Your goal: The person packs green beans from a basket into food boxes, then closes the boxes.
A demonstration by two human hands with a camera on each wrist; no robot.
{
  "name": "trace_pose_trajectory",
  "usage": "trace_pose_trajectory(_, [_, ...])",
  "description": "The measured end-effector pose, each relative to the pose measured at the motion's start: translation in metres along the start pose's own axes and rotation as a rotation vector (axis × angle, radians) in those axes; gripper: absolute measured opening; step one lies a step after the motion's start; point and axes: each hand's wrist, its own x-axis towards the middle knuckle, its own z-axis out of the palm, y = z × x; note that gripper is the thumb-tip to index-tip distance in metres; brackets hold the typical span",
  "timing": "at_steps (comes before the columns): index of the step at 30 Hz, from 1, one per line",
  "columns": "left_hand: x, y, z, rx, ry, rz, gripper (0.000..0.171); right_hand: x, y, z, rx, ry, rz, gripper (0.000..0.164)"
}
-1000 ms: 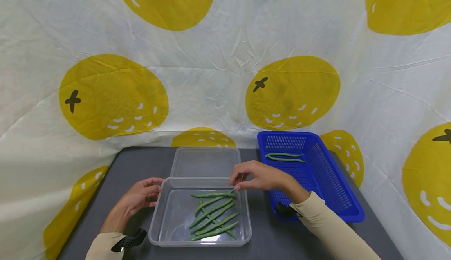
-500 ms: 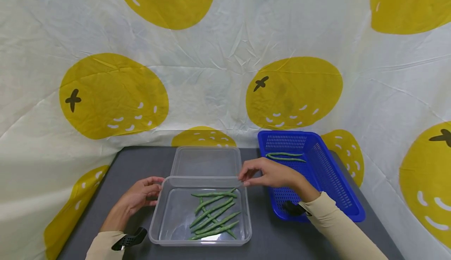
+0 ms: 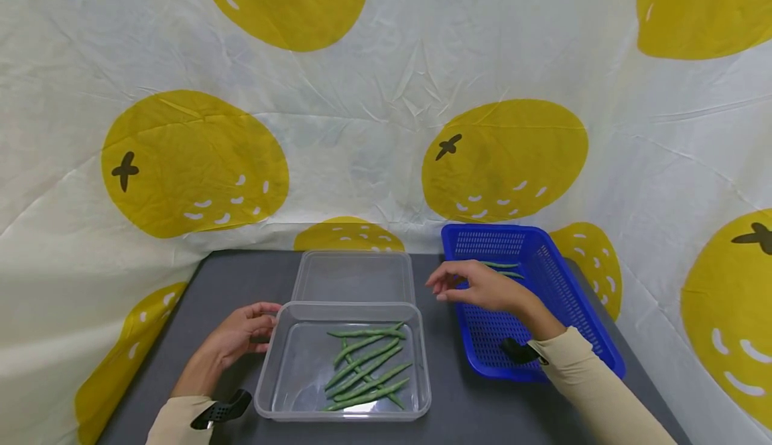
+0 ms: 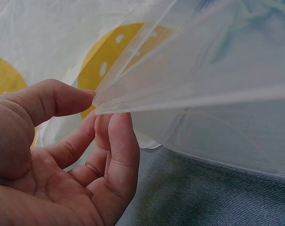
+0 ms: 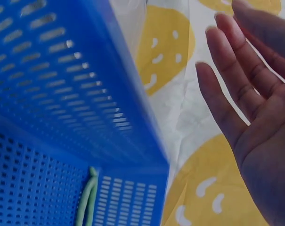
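Observation:
Fingers and thumb of my left hand (image 3: 238, 338) pinch the left rim of a clear plastic container (image 3: 350, 415). The left wrist view shows the thumb above the rim edge and fingertips below it. Several green beans (image 3: 362, 371) lie criss-crossed in the container's right half. Holding nothing, my right hand (image 3: 482, 287) hovers by the left side of a blue slotted basket (image 3: 579, 318), its fingers loosely bent. Inside the basket, at the far end, lie two green beans (image 5: 85, 202), partly hidden behind the hand in the head view.
Behind the container a clear lid (image 3: 352, 277) lies flat on the dark grey table (image 3: 241, 277). A white cloth (image 3: 356, 163) printed with yellow fruit hangs behind and around the table. The basket stands near the table's right edge.
My right hand has moved right and away from the container's far right corner to the basket's left side. The left hand and the beans have stayed in place.

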Motion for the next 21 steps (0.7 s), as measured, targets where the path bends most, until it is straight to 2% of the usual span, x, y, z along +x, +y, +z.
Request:
trace_pose_trajectory(8, [0.001,-0.003,-0.001,0.012,0.002,-0.002,0.047,-0.007,0.016,-0.01,-0.058,0.098,0.012,0.024])
trace_pose_trajectory(21, [0.003,-0.004,-0.002,0.013,-0.001,0.009,0.048,-0.021,0.051,-0.024,-0.002,0.168,0.088,0.029])
